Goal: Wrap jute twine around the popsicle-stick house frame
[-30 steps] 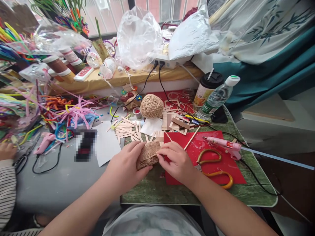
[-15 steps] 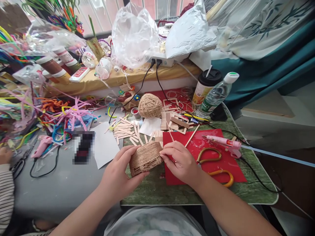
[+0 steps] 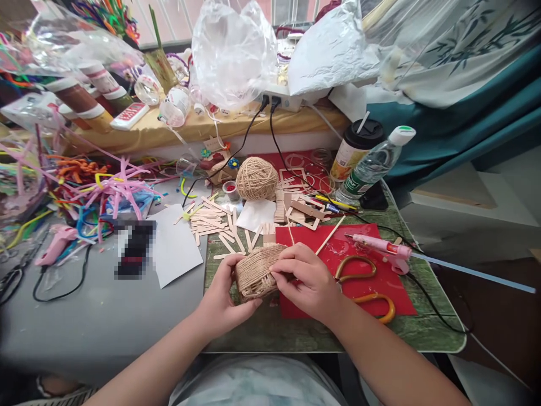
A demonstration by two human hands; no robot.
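Above the near edge of the green mat, my left hand [image 3: 217,299] grips a small box-like piece wrapped in brown twine [image 3: 255,273], thumb along its near side and fingers behind its left end. At the piece's right end, my right hand [image 3: 310,282] is closed in a pinch on the jute twine [image 3: 291,233], whose strand runs up and away from the fingers. The fingertips touch the wrapped surface. Farther back sits a ball of twine [image 3: 257,178]. The underside of the wrapped piece is hidden.
Scissors [image 3: 374,301] and a pink glue gun [image 3: 380,243] lie on red paper [image 3: 304,239] to the right. Loose craft sticks [image 3: 207,221] are scattered behind my hands. A water bottle [image 3: 372,169] and a lidded cup [image 3: 353,146] stand back right. Black cords cross the table.
The wrapped piece and my left hand have shifted slightly right and turned a little. My right fingers now reach further over its right end. The other person's hand at far left has left the view.
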